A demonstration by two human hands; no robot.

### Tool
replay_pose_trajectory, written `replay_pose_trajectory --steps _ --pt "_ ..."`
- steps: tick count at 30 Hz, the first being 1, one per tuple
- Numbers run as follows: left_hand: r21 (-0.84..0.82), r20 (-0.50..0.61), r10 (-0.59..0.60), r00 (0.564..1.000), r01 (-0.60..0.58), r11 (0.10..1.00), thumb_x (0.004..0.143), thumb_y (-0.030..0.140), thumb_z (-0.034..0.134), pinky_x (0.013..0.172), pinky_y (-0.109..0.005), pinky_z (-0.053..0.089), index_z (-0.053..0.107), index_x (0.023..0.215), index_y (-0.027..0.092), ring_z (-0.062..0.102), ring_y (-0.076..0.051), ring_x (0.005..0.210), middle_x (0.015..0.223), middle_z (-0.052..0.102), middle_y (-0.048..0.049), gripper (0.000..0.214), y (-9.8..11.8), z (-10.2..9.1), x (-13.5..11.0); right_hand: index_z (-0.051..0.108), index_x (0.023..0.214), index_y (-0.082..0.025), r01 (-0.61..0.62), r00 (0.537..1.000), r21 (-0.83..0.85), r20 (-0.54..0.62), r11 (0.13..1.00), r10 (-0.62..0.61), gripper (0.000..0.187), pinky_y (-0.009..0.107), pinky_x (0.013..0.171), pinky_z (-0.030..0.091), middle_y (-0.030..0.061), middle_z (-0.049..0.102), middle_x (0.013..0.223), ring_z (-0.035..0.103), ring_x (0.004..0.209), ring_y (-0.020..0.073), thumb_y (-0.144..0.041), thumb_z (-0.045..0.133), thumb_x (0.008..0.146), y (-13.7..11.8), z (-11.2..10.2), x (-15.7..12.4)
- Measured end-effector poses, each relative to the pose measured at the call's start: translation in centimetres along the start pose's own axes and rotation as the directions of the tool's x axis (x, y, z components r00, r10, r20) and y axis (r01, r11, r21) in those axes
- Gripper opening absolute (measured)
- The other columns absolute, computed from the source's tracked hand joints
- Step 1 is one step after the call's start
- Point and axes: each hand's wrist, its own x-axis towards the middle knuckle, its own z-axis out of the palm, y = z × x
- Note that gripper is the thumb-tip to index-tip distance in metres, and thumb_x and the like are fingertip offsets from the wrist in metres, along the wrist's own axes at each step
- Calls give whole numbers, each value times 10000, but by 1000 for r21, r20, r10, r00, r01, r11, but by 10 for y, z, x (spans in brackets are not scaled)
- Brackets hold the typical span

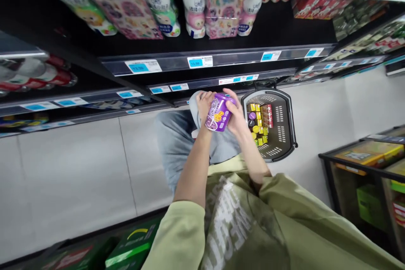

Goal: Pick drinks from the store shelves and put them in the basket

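Cup (pixel 218 114) between fingers (pixel 234 108) (purple, tilted)

Both hands, left hand (pixel 205 103) and right hand (pixel 236 116), grip a purple cup (pixel 219 113) beside a basket (pixel 286 135)

The tub (pixel 219 113) is held between the left hand (pixel 205 103) at its 9 o'clock and the right hand (pixel 237 118) at its 3 o'clock. Further out at 3 o'clock, the basket (pixel 292 122) stands on the floor (pixel 79 168). Shelves (pixel 221 57) bearing bottles (pixel 193 8) run at 12 o'clock. A low rack (pixel 363 164) lies at 4 o'clock and boxes (pixel 133 244) at 7 o'clock.
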Motion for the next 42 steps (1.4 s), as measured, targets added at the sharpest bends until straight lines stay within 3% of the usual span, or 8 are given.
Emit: replay_pose_trajectory --steps 3,6,12,15,17,21,26,42 --pt "223 69 86 994 -100 970 896 183 639 1312 -519 347 557 696 265 733 -323 1108 900 759 -82 231 -1 0 7 607 1454 -372 131 981 -276 -100 952 -164 919 478 1093 636 48 734 1379 711 1322 305 -583 1025 664 -25 -54 -14" --pt "380 66 128 990 -144 914 923 189 605 1291 -583 353 622 735 260 724 -367 1117 941 779 -112 201 -1 6 5 657 1432 -294 114 897 -623 -270 773 -350 826 471 1108 608 92 736 1356 705 1299 310 -626 954 736 -47 -119 -27" --pt "443 78 155 985 -173 880 931 198 589 1289 -569 351 653 756 263 713 -363 1102 951 781 -120 197 -1 12 3 769 1207 -97 -469 747 -845 -535 258 -394 619 492 1096 567 247 774 1218 734 1160 375 -655 689 951 -47 -229 -59" --pt "447 76 167 983 -183 876 920 189 594 1292 -562 351 634 747 274 709 -362 1107 969 792 -110 196 -3 12 5 757 1204 -70 -620 733 -785 -584 12 -350 606 492 1052 571 299 731 1270 736 1165 405 -626 676 976 -27 -263 -80" --pt "464 71 176 982 -189 866 917 195 601 1290 -556 356 627 743 276 711 -357 1096 958 791 -105 193 -5 12 5 738 1236 -67 -671 723 -738 -631 -71 -280 605 485 1037 569 300 721 1288 745 1170 410 -619 656 1004 -11 -279 -93" --pt "515 66 190 980 -196 834 917 215 603 1274 -545 379 633 744 276 722 -349 1067 936 788 -103 186 -7 11 5 695 1290 -72 -728 684 -682 -714 -72 -152 613 476 1062 554 295 711 1301 743 1203 409 -633 600 1060 13 -302 -109" --pt "548 62 194 979 -196 813 927 225 593 1246 -530 416 645 760 284 731 -348 1073 946 802 -100 184 -8 9 5 592 1436 -96 -721 693 -691 -717 -58 -67 664 467 1054 557 269 629 1405 746 1165 380 -587 717 1007 31 -317 -99" --pt "593 106 202 974 -224 773 920 267 618 1236 -561 424 723 810 284 741 -351 987 938 832 -73 153 -9 9 10 672 1416 -185 -635 761 -769 -639 73 -113 528 392 1037 563 189 625 1503 729 1113 284 -411 797 955 71 -354 60"
